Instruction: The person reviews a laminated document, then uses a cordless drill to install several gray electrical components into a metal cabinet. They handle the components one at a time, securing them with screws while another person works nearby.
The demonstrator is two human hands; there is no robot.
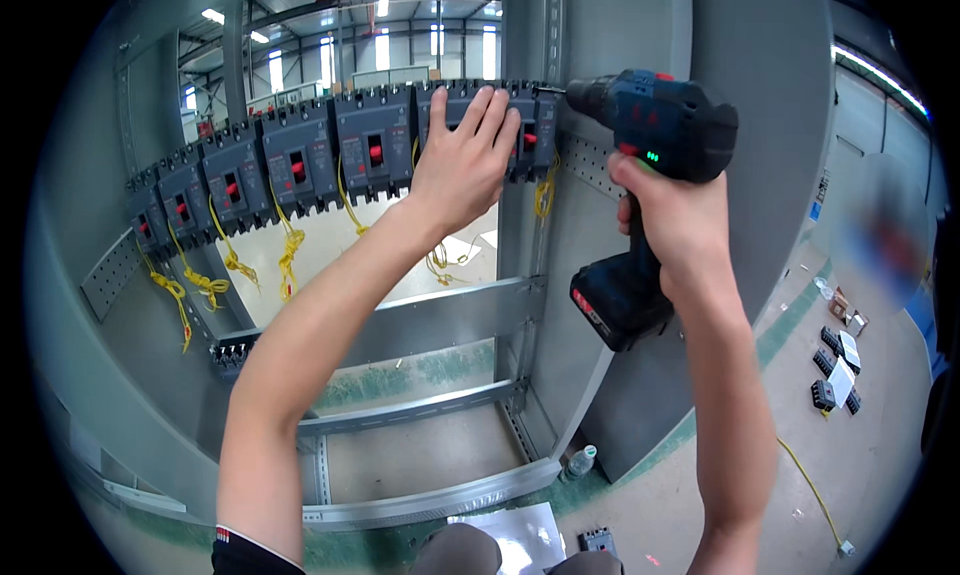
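A row of dark grey molded-case circuit breakers [300,162] with red toggles runs across the grey metal cabinet frame. My left hand [465,160] lies with fingers stretched over a breaker near the row's right end, fingertips at its upper edge. My right hand [680,210] is wrapped round the grip of a dark blue cordless drill [655,125] with a green light showing. The drill points left, its thin bit reaching the top of the rightmost breaker [540,135]; the exact contact is too small to tell. Yellow wires [288,250] hang in tied bundles below the breakers.
Metal crossbars [430,320] span the cabinet below the row. A clear bottle [579,462] stands by the cabinet's foot. Loose breakers [823,393] and papers lie on the floor at right, near a yellow cord [810,480]. Another breaker [598,541] sits near my knees.
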